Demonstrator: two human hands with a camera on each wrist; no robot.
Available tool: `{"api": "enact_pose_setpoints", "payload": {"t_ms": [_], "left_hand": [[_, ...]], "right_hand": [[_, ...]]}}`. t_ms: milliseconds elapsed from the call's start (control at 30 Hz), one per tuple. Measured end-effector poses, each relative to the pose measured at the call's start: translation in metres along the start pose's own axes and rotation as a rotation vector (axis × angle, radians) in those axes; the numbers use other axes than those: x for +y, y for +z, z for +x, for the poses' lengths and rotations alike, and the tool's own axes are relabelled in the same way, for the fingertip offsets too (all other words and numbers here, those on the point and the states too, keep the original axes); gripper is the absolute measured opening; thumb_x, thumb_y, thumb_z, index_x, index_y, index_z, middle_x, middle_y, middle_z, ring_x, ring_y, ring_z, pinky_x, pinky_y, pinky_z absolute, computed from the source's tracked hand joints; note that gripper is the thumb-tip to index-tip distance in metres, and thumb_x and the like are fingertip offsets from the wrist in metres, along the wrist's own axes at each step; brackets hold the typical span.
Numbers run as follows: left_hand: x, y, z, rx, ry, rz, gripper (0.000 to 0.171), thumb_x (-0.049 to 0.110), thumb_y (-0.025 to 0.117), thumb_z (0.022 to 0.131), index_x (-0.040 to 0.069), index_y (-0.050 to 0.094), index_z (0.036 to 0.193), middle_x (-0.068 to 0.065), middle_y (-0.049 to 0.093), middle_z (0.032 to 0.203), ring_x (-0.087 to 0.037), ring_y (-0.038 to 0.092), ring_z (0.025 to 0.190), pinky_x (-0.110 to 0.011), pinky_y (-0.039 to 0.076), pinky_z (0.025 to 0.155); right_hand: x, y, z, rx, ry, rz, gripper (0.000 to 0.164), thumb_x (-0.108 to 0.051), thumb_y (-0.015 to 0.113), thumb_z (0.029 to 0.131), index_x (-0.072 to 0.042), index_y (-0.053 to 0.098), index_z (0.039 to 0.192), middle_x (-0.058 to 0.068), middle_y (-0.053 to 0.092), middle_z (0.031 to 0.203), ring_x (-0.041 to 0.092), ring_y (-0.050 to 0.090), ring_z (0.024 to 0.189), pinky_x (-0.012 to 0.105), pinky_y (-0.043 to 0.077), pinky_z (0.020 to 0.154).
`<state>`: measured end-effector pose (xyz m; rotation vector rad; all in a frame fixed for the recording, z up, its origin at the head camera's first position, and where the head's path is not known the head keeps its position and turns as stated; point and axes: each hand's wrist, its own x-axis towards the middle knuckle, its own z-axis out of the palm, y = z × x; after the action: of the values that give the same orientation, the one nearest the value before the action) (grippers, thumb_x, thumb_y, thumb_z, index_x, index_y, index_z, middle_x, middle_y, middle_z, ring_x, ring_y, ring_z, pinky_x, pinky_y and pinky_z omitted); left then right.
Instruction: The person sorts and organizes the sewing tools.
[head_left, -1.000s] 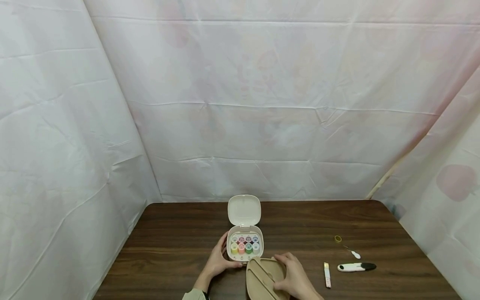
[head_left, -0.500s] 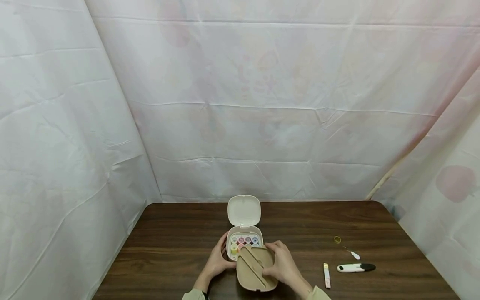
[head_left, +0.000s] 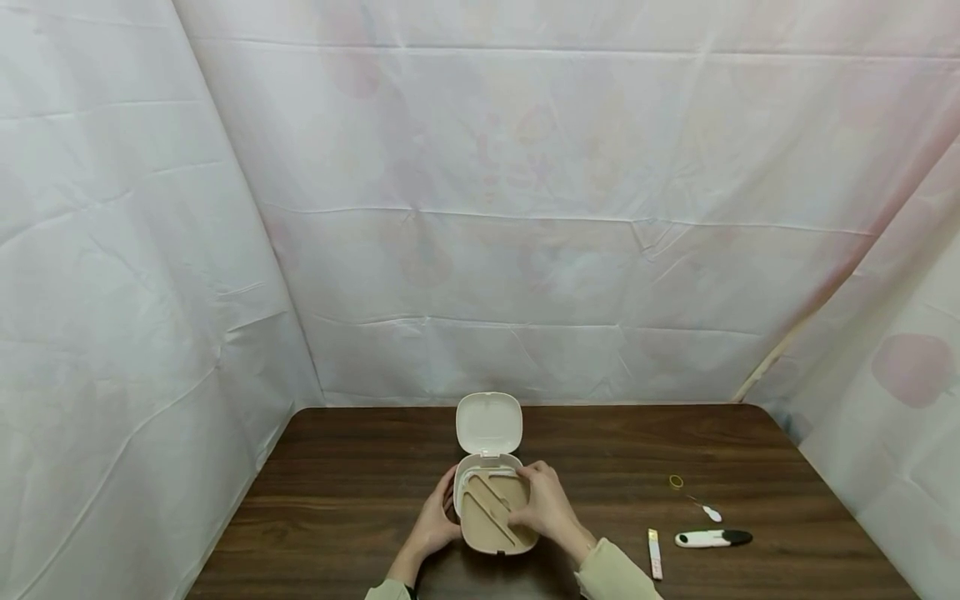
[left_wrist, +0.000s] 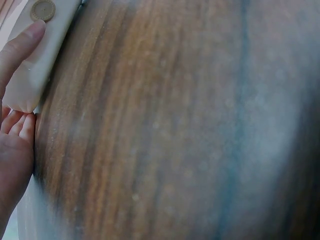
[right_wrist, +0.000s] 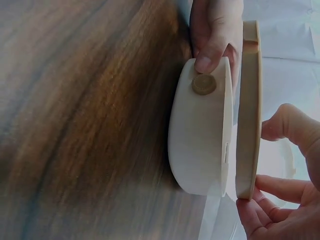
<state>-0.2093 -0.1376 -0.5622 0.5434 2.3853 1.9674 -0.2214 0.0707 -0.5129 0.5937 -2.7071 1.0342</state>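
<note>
A cream sewing box (head_left: 459,492) stands on the table with its hinged lid (head_left: 489,423) raised. My left hand (head_left: 432,525) grips the box at its left side; in the right wrist view its thumb (right_wrist: 210,52) presses beside a round brown button on the box wall (right_wrist: 197,140). My right hand (head_left: 550,508) pinches the right edge of a beige tray (head_left: 480,527) with two diagonal ridges. From the side, the tray (right_wrist: 248,120) hovers just over the box's opening, with a narrow gap between them. The tray hides most of the box's inside, including the thread spools.
To the right on the dark wooden table (head_left: 360,467) lie a small yellow ring (head_left: 676,481), a white needle threader (head_left: 712,513), a white tool with a black end (head_left: 712,538) and a slim white-and-yellow stick (head_left: 655,554). White sheets (head_left: 525,250) hang behind the table.
My right hand has carried the beige tray forward and slightly left, from in front of the box to over it, covering the spools. The left hand has stayed at the box.
</note>
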Motion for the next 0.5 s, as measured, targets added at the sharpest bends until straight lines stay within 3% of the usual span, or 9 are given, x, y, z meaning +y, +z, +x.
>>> {"api": "enact_pose_setpoints", "payload": {"t_ms": [300,500], "left_hand": [[-0.028,0.0,0.005,0.012,0.009,0.015,0.101,-0.007,0.079,0.056,-0.009,0.017,0.136,-0.031,0.023,0.136,-0.042,0.025,0.123,-0.042,0.026,0.102],[-0.015,0.0,0.002,0.018,-0.035,0.014,0.105,0.007,0.083,0.056,-0.006,0.019,0.137,-0.027,0.027,0.136,-0.04,0.027,0.123,-0.037,0.031,0.101]], "right_hand": [[0.002,0.008,0.015,-0.033,0.012,-0.037,0.07,-0.012,0.08,0.041,0.01,0.06,0.104,0.012,0.051,0.088,0.027,0.047,0.085,0.032,0.049,0.069],[0.003,0.012,0.024,-0.057,0.025,-0.053,0.071,-0.012,0.081,0.042,0.01,0.059,0.106,0.014,0.052,0.091,0.028,0.047,0.086,0.034,0.049,0.071]]}}
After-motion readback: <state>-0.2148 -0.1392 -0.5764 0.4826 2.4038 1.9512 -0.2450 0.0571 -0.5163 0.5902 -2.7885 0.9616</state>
